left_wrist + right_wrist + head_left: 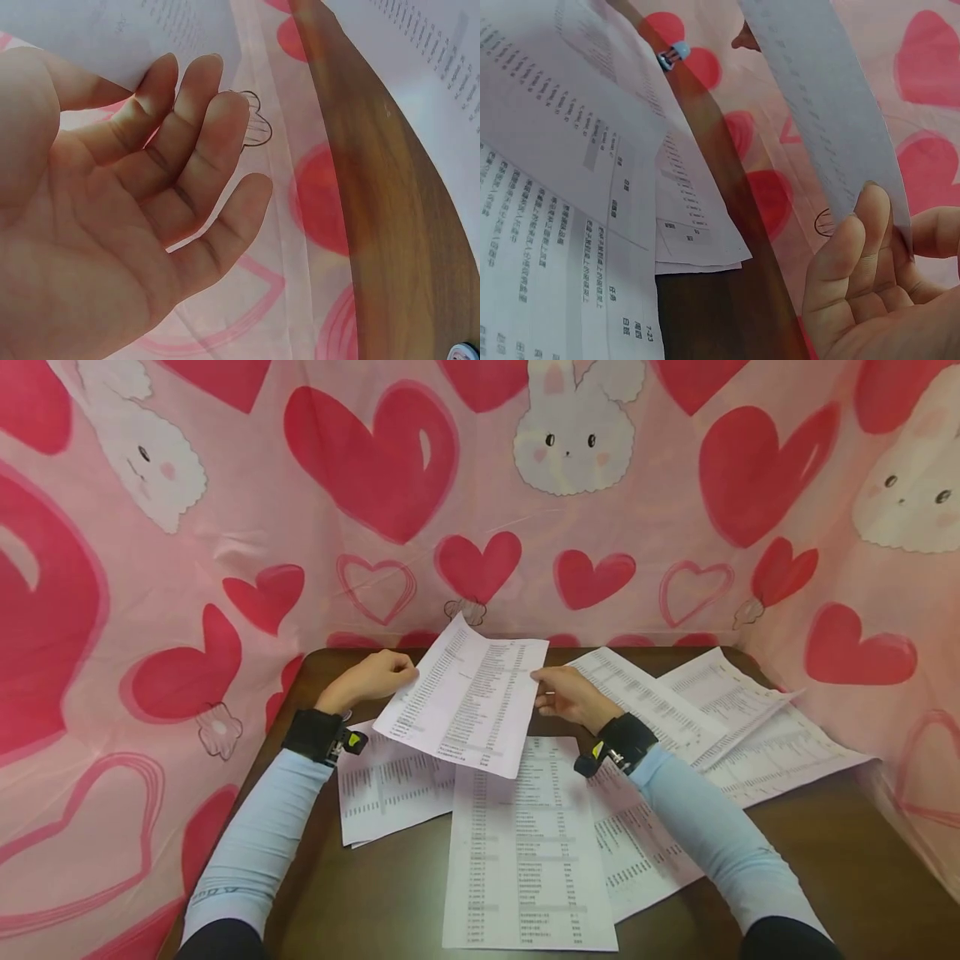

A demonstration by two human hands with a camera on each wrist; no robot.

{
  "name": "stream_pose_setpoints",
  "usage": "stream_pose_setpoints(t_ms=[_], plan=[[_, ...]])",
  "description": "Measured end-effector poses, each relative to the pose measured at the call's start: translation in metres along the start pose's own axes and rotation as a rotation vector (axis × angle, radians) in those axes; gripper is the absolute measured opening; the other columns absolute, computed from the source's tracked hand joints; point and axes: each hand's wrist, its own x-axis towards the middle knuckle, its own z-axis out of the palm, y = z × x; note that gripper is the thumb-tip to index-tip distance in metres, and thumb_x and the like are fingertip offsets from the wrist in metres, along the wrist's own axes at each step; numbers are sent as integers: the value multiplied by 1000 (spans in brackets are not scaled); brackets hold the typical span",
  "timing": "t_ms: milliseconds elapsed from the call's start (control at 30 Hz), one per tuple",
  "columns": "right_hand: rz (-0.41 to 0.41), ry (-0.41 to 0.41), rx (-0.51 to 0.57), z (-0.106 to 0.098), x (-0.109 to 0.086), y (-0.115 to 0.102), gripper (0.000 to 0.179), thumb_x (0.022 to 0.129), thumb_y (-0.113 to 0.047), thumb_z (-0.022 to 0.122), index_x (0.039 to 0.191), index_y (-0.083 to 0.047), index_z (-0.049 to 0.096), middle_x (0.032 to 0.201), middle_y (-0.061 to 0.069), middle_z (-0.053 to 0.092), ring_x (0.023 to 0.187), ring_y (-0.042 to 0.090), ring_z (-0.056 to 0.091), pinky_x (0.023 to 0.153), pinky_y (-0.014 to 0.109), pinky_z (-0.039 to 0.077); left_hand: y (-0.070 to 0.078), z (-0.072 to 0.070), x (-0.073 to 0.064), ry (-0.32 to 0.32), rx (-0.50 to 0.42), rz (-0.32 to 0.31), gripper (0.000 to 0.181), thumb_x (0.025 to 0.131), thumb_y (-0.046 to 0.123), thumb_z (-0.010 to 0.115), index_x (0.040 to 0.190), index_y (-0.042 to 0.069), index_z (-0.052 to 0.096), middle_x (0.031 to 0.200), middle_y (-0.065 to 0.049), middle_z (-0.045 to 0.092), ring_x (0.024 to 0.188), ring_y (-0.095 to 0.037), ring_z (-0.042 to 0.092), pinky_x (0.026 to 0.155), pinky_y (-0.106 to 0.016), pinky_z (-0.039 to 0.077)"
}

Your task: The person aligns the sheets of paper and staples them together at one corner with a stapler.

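Note:
A printed sheet of paper (472,702) is held up over the far part of the table, tilted, with rows of text on it. My left hand (375,679) pinches its left edge between thumb and index finger; in the left wrist view the other fingers (217,150) are loosely bent beside the paper. At the opposite edge, my right hand (573,693) grips the sheet between thumb and fingers, and the right wrist view shows the sheet's back (825,97). Beneath it lies another printed page (532,860), lengthwise toward me, partly covered by the raised one.
More printed sheets (390,810) lie at the left, overlapped by the middle page. Several others spread out at the right, including one page (652,706) behind my right wrist. A small light-blue object (676,52) sits near the table edge. Pink heart-patterned cloth (480,485) hangs around the table.

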Motion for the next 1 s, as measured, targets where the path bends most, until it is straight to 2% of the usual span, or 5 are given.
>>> stream_pose_setpoints(t_ms=[367, 500, 700, 933, 1000], plan=[[-64, 34, -61, -3, -7, 7, 24, 98, -18, 55, 117, -3, 56, 81, 2, 62, 55, 14, 53, 51, 25, 47, 4, 9, -20, -44, -89, 35, 20, 97, 27, 55, 88, 12, 64, 77, -6, 54, 74, -26, 55, 66, -30, 45], [-64, 31, -95, -9, -12, 14, 27, 99, -20, 55, 120, -2, 55, 83, 2, 64, 55, 14, 53, 51, 24, 46, 4, 12, -23, -95, -119, 69, 21, 97, 25, 56, 81, 13, 64, 70, -3, 50, 70, -22, 51, 67, -31, 43], [-92, 35, -160, -20, -23, 14, 27, 99, -21, 55, 118, -2, 55, 81, 1, 63, 55, 13, 54, 50, 24, 46, 0, 21, -22, -197, -141, 120, 23, 97, 25, 58, 81, 12, 66, 78, -8, 62, 68, -18, 49, 62, -29, 39], [-130, 31, -190, -25, -31, 13, 28, 99, -24, 57, 116, -1, 54, 80, -1, 64, 57, 12, 55, 51, 24, 46, 3, 31, -28, -263, -222, 158, 23, 97, 27, 59, 82, 11, 66, 88, -23, 63, 73, -34, 52, 59, -28, 37], [-125, 24, -196, -26, -34, 14, 27, 99, -23, 57, 116, -2, 55, 81, 0, 64, 56, 12, 55, 50, 24, 46, 3, 34, -30, -267, -240, 159, 22, 97, 27, 59, 82, 12, 66, 88, -21, 64, 77, -38, 53, 59, -27, 37]])
